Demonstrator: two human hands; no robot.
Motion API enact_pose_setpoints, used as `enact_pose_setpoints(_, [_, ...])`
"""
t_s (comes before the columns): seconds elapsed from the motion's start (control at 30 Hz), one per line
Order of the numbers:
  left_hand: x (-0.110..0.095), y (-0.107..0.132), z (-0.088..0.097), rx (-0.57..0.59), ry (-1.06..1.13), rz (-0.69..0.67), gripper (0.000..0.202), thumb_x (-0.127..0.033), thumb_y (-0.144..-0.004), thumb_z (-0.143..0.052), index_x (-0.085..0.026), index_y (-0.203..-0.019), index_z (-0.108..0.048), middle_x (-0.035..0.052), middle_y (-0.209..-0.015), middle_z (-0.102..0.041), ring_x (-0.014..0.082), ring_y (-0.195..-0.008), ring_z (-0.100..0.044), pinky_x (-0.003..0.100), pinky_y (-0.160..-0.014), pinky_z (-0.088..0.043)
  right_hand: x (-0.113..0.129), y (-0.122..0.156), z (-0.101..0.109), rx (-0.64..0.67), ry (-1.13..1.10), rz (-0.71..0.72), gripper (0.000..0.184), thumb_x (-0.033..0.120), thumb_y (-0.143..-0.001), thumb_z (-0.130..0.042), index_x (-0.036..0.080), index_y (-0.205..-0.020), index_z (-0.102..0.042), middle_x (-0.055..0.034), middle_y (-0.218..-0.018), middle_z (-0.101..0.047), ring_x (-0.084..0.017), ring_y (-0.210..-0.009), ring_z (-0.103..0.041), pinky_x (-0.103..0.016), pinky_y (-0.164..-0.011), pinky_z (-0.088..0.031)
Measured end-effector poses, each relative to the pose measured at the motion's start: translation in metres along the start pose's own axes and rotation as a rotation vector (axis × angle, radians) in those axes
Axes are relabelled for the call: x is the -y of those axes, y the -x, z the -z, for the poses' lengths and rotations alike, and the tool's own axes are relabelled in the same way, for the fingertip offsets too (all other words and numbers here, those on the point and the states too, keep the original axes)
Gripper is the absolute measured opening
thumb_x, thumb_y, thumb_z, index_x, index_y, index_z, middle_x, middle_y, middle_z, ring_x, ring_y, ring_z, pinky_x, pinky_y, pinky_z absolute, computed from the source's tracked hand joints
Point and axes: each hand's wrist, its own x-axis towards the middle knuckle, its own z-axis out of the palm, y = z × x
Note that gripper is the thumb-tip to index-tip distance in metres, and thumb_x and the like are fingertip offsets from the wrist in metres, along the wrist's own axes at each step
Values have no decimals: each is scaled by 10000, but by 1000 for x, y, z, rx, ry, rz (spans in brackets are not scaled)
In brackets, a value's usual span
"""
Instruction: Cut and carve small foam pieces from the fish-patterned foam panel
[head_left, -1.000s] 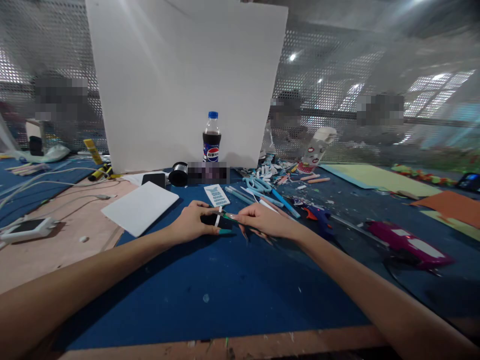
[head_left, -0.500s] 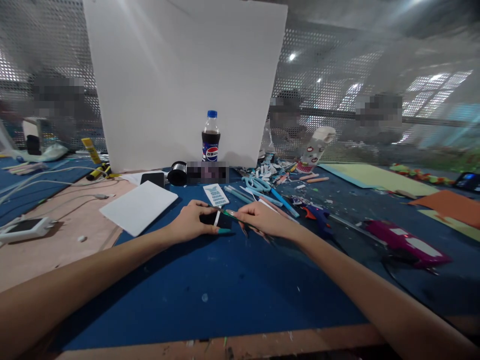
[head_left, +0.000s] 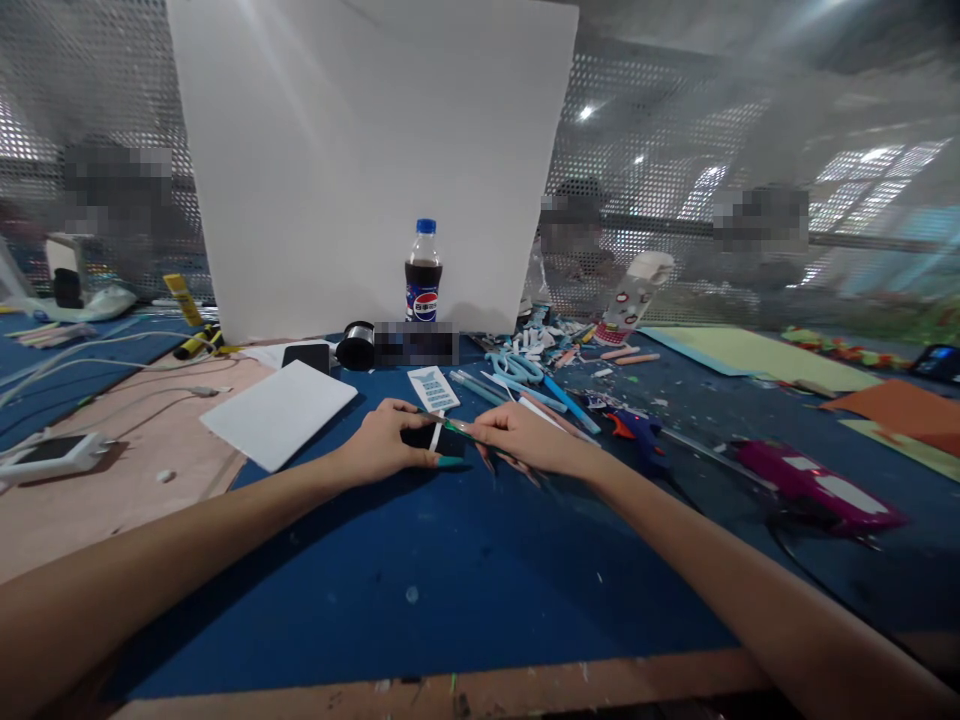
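Note:
My left hand [head_left: 388,440] lies on the blue mat with its thumb and fingers bracketing a narrow white strip [head_left: 436,436]. Beneath the strip is a small black piece [head_left: 452,443], partly hidden by the fingers. From the other side, my right hand [head_left: 529,438] is closed around a slim green tool [head_left: 459,427]. The tool points left, and its tip is at the strip near my left fingertips. Its exact kind is too small to make out. Just beyond the hands lies a white card with blue printed blocks [head_left: 433,390].
A cola bottle [head_left: 424,275] stands before a white board [head_left: 375,150]. Left lie a white sheet [head_left: 281,415] and a wire spool [head_left: 355,346]. To the right are blue scissors [head_left: 517,368], glue sticks [head_left: 571,403], a glue gun [head_left: 636,432] and a magenta tool [head_left: 821,488] with a cord.
Both hands keep almost the same place. The green tool in my right hand has shifted very slightly; the whole view has moved a little.

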Motion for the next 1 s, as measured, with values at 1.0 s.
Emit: enact_pose_setpoints(1.0, [2,-1,0,4,-1,54,593,-556,-586,-675,-259,-1097,-629,93,-1168,-489,300,-1162,-387,415,-970,-336,4,5,1,8,20,-3,487,559,-817,-435,152,-566,-530,61,-311,-378,-48,-240,-371,-145,-280,-288])
